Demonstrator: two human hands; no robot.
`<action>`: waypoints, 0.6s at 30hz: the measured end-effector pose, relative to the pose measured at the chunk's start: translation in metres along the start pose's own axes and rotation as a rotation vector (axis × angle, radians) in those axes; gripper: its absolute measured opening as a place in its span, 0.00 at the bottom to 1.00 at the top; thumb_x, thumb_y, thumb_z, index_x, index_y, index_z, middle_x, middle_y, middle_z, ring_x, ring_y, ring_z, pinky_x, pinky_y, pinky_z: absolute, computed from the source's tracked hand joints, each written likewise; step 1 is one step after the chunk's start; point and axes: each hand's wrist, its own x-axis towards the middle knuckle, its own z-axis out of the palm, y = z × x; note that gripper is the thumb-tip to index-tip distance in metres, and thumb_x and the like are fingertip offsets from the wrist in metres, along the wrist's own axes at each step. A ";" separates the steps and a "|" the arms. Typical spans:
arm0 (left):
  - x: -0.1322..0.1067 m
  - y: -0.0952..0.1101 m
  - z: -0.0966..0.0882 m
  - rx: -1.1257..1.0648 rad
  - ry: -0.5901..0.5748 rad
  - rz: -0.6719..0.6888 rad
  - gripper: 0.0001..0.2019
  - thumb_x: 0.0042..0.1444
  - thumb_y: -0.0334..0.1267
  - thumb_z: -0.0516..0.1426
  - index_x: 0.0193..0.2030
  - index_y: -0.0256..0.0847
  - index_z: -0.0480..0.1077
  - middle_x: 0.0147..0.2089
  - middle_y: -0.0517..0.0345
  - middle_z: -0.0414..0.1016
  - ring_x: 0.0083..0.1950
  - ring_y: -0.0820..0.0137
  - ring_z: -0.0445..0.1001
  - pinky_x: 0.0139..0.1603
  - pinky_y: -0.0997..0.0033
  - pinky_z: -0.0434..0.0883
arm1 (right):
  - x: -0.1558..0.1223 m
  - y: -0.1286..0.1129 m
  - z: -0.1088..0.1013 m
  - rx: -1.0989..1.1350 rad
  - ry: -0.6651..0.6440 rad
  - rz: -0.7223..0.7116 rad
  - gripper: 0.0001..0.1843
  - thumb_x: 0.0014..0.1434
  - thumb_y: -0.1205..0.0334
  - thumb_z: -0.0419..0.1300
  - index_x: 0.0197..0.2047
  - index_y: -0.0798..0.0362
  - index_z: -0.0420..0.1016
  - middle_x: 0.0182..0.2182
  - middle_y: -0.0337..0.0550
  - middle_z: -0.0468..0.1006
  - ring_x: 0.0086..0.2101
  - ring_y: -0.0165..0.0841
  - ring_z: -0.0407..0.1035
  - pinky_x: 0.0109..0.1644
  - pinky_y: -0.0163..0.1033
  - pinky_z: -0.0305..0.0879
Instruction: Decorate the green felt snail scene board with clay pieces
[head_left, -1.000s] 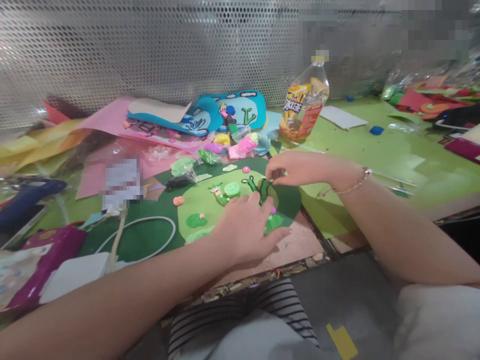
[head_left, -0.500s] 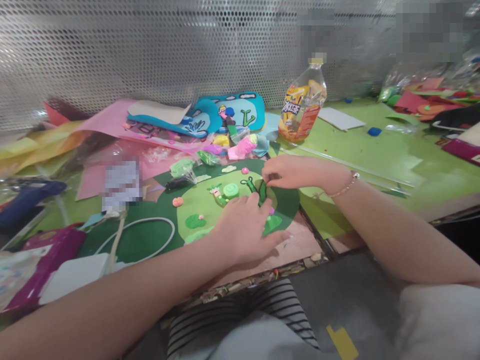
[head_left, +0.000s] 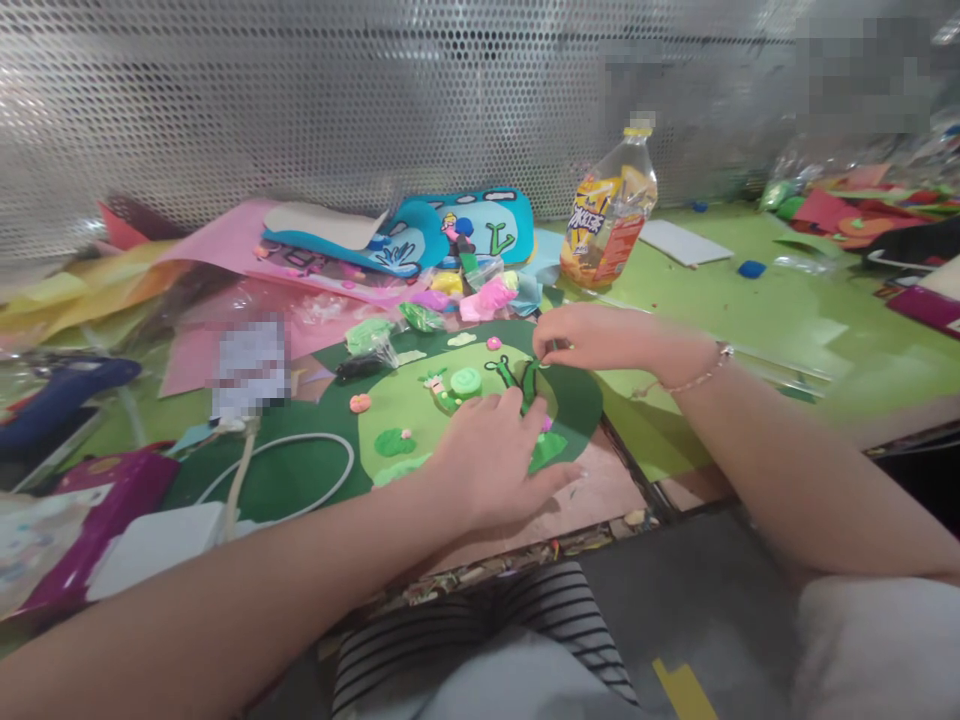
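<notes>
My left hand (head_left: 491,460) lies flat with its fingers spread over a light green paper panel (head_left: 420,425), which sits on a dark green paper backing (head_left: 581,400). My right hand (head_left: 600,342) is pinched at the tip of a black-edged green clay stem (head_left: 531,378); anything between its fingertips is too small to make out. A second stem (head_left: 507,372) with curled ends stands beside it. Around them on the panel are a green clay spiral (head_left: 465,381), a small clay figure (head_left: 435,385), a pink clay ball (head_left: 493,343) and a clay lily pad (head_left: 391,442).
Behind the paper lie bagged pieces of coloured clay (head_left: 487,298) and blue pictures (head_left: 495,220). A plastic bottle (head_left: 606,225) stands at the back. At left are a white cable (head_left: 351,455), a white box (head_left: 161,550) and a purple package (head_left: 112,500).
My right hand has shifted slightly at the tip of the right-hand stem, and more of that stem shows. My left hand stays in place on the panel.
</notes>
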 end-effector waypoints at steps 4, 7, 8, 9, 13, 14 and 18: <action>0.000 0.001 -0.002 -0.002 -0.015 -0.002 0.33 0.59 0.59 0.36 0.56 0.36 0.62 0.43 0.45 0.67 0.44 0.57 0.68 0.44 0.53 0.67 | 0.002 0.001 0.002 0.010 -0.026 -0.063 0.12 0.57 0.70 0.50 0.39 0.58 0.74 0.38 0.48 0.73 0.38 0.34 0.66 0.43 0.40 0.60; -0.001 0.001 -0.002 -0.013 -0.018 -0.003 0.32 0.59 0.60 0.36 0.55 0.37 0.63 0.43 0.46 0.67 0.43 0.57 0.68 0.44 0.52 0.67 | 0.002 0.000 0.001 0.000 -0.036 -0.098 0.13 0.57 0.70 0.50 0.39 0.57 0.77 0.37 0.49 0.73 0.37 0.34 0.66 0.43 0.41 0.60; -0.001 0.001 -0.001 -0.015 -0.014 -0.001 0.33 0.59 0.60 0.36 0.55 0.37 0.63 0.43 0.46 0.67 0.43 0.57 0.68 0.44 0.52 0.67 | 0.002 -0.001 0.001 -0.007 -0.038 -0.098 0.14 0.58 0.69 0.51 0.38 0.57 0.77 0.37 0.49 0.73 0.36 0.34 0.66 0.42 0.41 0.61; -0.001 0.000 0.000 -0.014 -0.007 0.002 0.33 0.59 0.60 0.36 0.55 0.37 0.63 0.43 0.46 0.67 0.43 0.56 0.69 0.44 0.52 0.67 | 0.002 -0.001 0.001 -0.018 -0.043 -0.097 0.14 0.58 0.69 0.51 0.38 0.57 0.78 0.36 0.48 0.73 0.35 0.33 0.66 0.41 0.40 0.61; -0.001 -0.001 0.001 -0.013 0.005 0.014 0.33 0.59 0.60 0.35 0.54 0.36 0.64 0.43 0.46 0.67 0.42 0.56 0.69 0.43 0.52 0.67 | 0.000 -0.003 -0.001 -0.083 -0.090 -0.071 0.15 0.58 0.69 0.51 0.37 0.57 0.79 0.35 0.48 0.72 0.33 0.33 0.65 0.39 0.41 0.60; -0.001 -0.001 0.002 -0.014 0.005 0.016 0.33 0.59 0.60 0.35 0.53 0.36 0.64 0.43 0.46 0.67 0.42 0.56 0.69 0.43 0.52 0.67 | -0.001 -0.004 -0.001 -0.094 -0.108 -0.061 0.15 0.58 0.69 0.50 0.38 0.57 0.79 0.35 0.48 0.72 0.33 0.33 0.65 0.39 0.41 0.59; 0.000 -0.002 0.002 -0.015 0.006 0.023 0.33 0.59 0.61 0.35 0.52 0.36 0.65 0.42 0.47 0.67 0.41 0.57 0.68 0.42 0.54 0.67 | -0.003 -0.011 0.000 -0.108 -0.163 -0.066 0.14 0.58 0.70 0.49 0.38 0.58 0.77 0.34 0.48 0.72 0.34 0.34 0.64 0.39 0.40 0.58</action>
